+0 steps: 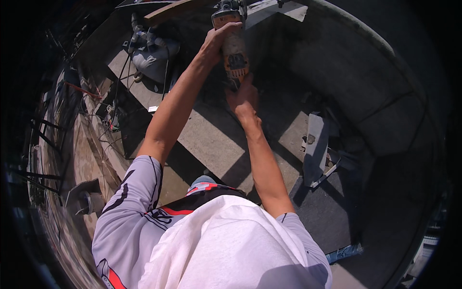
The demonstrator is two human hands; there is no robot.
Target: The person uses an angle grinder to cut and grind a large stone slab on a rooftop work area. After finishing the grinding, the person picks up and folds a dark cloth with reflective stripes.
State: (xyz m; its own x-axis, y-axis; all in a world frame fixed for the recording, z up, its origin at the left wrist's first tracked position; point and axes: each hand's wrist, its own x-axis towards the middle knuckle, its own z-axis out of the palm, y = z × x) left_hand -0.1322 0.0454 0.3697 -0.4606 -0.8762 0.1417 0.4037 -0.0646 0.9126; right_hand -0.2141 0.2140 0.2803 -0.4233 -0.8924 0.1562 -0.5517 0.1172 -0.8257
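concrete floor below you, banded with sun and shadow; grey tank off to your left, metal bracket to your right. the power tool, orange and grey, sits straight ahead at arm's length, long axis running away from you toward the wooden plank. your left hand has its fingers wrapped round the body near the head. your right hand grips the near tail end, fingers closed under it.

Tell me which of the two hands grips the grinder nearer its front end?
The left hand, wrapped around the orange angle grinder close to its head. The right hand sits at the tool's rear end, nearer the body.
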